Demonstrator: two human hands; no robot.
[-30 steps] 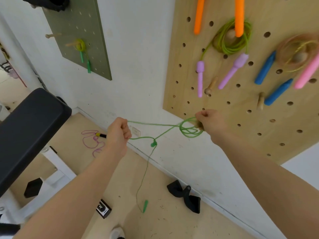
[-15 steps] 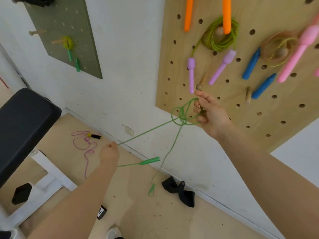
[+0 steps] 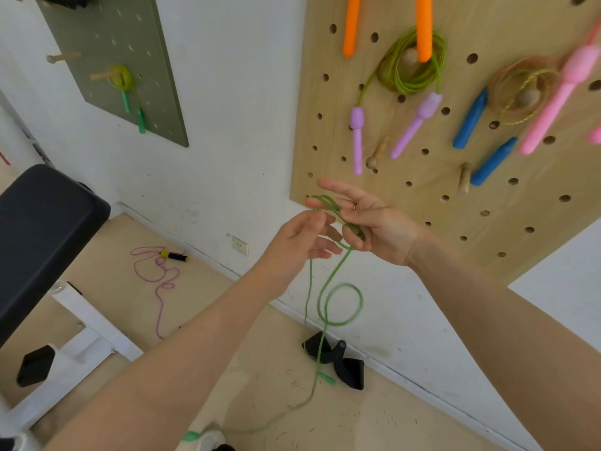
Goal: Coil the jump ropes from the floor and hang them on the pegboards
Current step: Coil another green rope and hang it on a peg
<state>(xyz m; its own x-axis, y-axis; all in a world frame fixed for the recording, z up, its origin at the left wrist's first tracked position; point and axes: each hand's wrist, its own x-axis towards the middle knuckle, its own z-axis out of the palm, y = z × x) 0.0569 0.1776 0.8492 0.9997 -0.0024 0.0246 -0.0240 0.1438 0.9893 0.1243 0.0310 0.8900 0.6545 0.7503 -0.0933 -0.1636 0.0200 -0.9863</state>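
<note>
Seen from the head camera, looking down and forward, two bare arms reach toward a white wall. The right hand (image 3: 374,222), just right of centre, is turned palm up with its fingers spread and mostly straight; a few turns of a green jump rope (image 3: 328,297) lie draped across those fingers. The left hand (image 3: 299,239) meets it from the 9 o'clock side, its fingers loosely bent, with the thumb and forefinger at the rope near the right hand's fingertips; whether they actually pinch the cord is hard to tell. From the hands the green rope hangs down toward 6 o'clock, making one open loop in the air, then trails to the wooden floor (image 3: 201,307), where one small green handle (image 3: 327,379) lies. A second green handle (image 3: 190,436) is at the bottom edge. At 1 o'clock a large wooden pegboard (image 3: 390,196) carries coiled ropes with orange, lilac, blue and pink handles, plus a bare wooden peg (image 3: 375,154) just above the right hand. At 11 o'clock a smaller green pegboard (image 3: 107,37) holds one coiled yellow-green rope. At 9 o'clock on the floor lies an uncoiled purple jump rope (image 3: 156,278) with a yellow and black handle. A black padded bench (image 3: 39,236) fills the left edge, and a black strap (image 3: 341,359) lies on the floor by the wall.
</note>
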